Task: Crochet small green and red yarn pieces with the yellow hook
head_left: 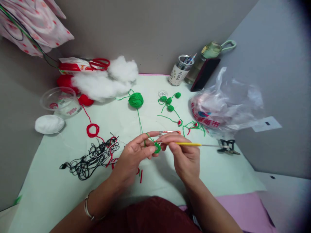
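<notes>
Two hands work above the tabletop's middle: the left hand (132, 155) pinches a small green crochet piece (157, 148), the right hand (183, 153) pinches a yellow crochet hook (188, 144). Near the back edge, a cup (179, 69) holds pens; a clear bowl (60, 101) sits at the left edge.

Small round green crochet piece (157, 148) sits on a yellow-handled hook (188, 144).
</notes>
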A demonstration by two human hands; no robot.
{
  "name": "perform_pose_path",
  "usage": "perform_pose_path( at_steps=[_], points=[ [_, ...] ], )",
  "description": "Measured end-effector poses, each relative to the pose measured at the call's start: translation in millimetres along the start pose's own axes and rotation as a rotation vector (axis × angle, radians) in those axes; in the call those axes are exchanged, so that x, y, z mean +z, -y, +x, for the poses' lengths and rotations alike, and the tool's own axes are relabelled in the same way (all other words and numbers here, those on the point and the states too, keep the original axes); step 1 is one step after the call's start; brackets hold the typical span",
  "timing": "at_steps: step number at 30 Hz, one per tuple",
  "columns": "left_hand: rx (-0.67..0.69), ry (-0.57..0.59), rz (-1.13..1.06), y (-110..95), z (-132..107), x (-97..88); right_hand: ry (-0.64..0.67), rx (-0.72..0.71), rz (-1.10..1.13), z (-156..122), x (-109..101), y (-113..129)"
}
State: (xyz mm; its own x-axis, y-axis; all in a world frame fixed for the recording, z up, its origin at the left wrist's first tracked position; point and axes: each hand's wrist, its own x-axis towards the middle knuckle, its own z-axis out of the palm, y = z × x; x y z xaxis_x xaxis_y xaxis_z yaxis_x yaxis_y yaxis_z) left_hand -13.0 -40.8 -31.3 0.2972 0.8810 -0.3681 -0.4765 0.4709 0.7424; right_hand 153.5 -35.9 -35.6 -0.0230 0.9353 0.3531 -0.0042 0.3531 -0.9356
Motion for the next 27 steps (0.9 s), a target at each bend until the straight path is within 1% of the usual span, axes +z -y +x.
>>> perform_pose_path(
  at_steps=[2, 4, 8, 13, 15, 17, 19, 20, 22, 23, 25, 27],
  points=[
    [-0.018, -0.012, -0.039, -4, 0, -0.7, -0.03, 0.072, 0.089, 0, -3, -1],
    [-0.02, -0.027, -0.055, -7, 1, -1.1, -0.022, 0.108, 0.139, 0, -6, -1],
    [0.007, -0.039, 0.03, -4, 1, -1.1, 0.023, 0.042, 0.078, 1, -5, 2],
    [0.02, 0.018, 0.028, 3, 1, 1.2, 0.042, -0.031, -0.013, 2, 2, 2],
    [0.009, 0.004, 0.007, 1, 1, 1.7, 0.032, 0.001, 0.033, 2, 2, -1],
    [-0.011, -0.01, -0.021, -1, 1, 1.5, 0.022, 0.079, 0.133, 1, 1, -4],
    [-0.024, -0.006, -0.047, -3, 1, 1.2, 0.024, 0.146, 0.214, 1, -1, -5],
    [-0.026, 0.0, -0.055, -3, 0, 1.1, 0.027, 0.154, 0.224, 1, -1, -4],
    [-0.014, -0.006, -0.06, -4, 0, 1.4, 0.03, 0.098, 0.141, 0, -3, -1],
    [-0.001, -0.022, -0.056, -4, -1, 1.7, 0.039, 0.029, 0.048, -2, -3, 1],
    [0.032, -0.057, -0.06, -3, -2, 2.6, 0.089, -0.17, -0.217, -5, -3, 2],
    [0.032, -0.068, -0.093, -2, -2, 3.0, 0.167, -0.361, -0.47, -10, -3, 1]
  ],
)
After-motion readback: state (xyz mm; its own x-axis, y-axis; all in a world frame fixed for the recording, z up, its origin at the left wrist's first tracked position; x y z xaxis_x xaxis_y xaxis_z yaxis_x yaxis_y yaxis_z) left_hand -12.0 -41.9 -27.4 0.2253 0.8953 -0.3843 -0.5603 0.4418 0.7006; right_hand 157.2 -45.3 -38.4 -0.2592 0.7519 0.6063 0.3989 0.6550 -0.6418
